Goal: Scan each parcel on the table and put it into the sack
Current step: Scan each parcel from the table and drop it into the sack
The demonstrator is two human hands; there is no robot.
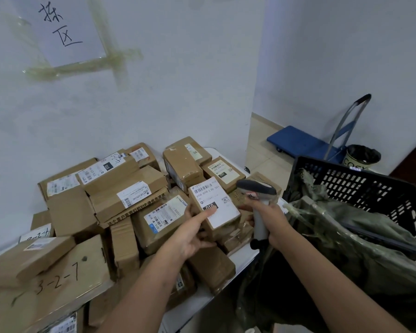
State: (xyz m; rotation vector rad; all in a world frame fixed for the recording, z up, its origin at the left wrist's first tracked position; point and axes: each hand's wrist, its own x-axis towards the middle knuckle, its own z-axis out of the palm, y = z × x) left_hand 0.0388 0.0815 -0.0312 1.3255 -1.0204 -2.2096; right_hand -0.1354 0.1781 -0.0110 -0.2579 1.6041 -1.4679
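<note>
Several brown cardboard parcels (pixel 127 188) are heaped on a white table (pixel 202 301) against the wall. My left hand (pixel 192 233) grips a small parcel (pixel 214 206) with a white label marked 010, thumb lying across the label, held just above the heap. My right hand (pixel 270 219) grips the handle of a grey barcode scanner (pixel 256 188); its head hangs right beside that parcel's label. The dark green sack (pixel 346 236) hangs open to the right of the table, draped over a black crate.
A black plastic crate (pixel 370 186) stands at the right behind the sack. On the floor beyond are a blue folding trolley (pixel 300 139) and a small bin (pixel 363 156). A taped paper sign (pixel 60 27) is on the wall.
</note>
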